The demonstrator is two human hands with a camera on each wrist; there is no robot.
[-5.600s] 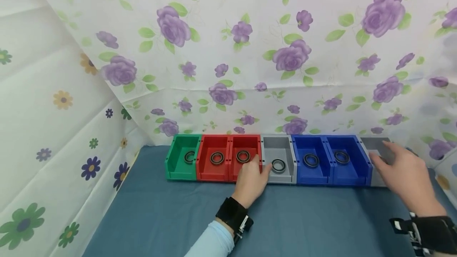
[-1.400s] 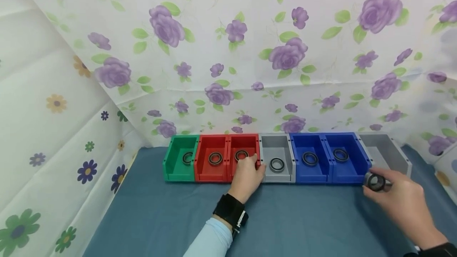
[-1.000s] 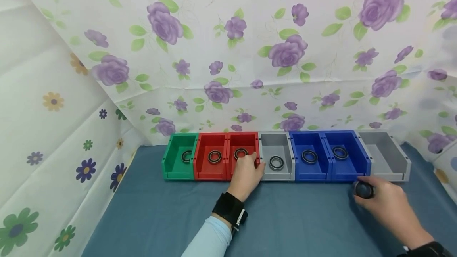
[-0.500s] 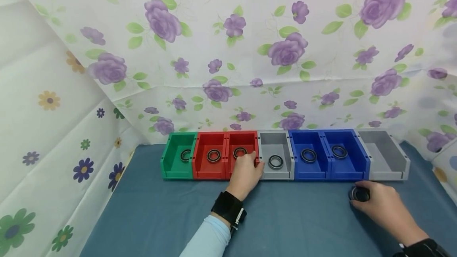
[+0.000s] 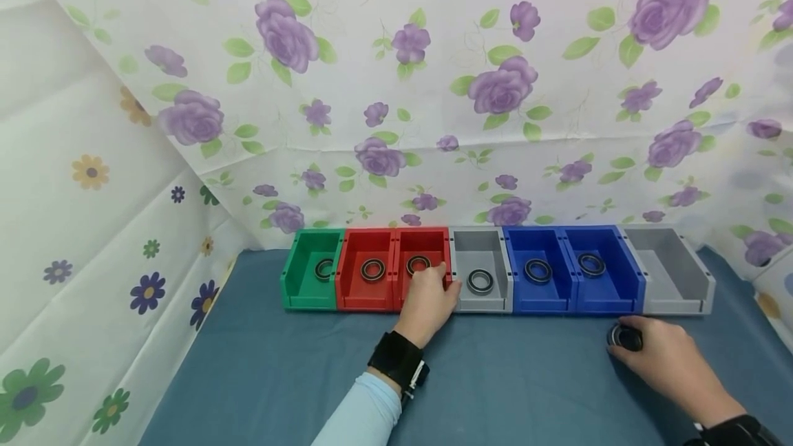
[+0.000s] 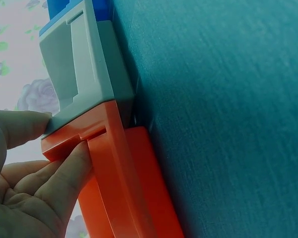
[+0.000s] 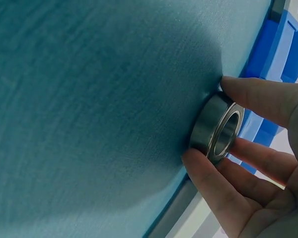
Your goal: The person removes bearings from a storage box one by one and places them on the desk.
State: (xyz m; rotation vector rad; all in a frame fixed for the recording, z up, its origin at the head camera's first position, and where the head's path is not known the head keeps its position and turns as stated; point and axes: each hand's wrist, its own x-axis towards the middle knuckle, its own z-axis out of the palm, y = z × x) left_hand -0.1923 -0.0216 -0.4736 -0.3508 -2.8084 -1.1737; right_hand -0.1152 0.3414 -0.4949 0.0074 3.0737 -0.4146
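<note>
My left hand (image 5: 427, 299) pinches the adjoining walls of the right-hand red bin (image 6: 109, 163) and the middle grey bin (image 6: 84, 54). Its thumb lies on the grey side and its fingers reach into the red one. My right hand (image 5: 672, 360) holds a metal ball bearing (image 7: 216, 126) by its rim between thumb and fingers. That bearing is down at the blue cloth, in front of the right-hand blue bin (image 5: 610, 305). Flat black-sealed bearings lie in the other bins, among them one bearing (image 5: 480, 282) in the middle grey bin and one bearing (image 5: 538, 271) in the left blue bin.
The bins stand in one row along the back: a green bin (image 5: 310, 301), two red, one grey, two blue and a grey end bin (image 5: 678, 305). Blue cloth (image 5: 508, 384) covers the table. A flowered sheet (image 5: 434, 102) hangs close behind the row.
My right hand has come out of the grey end bin with the bearing and moved left and down to the cloth. Over the last half second it stays put. My left hand keeps its place.
</note>
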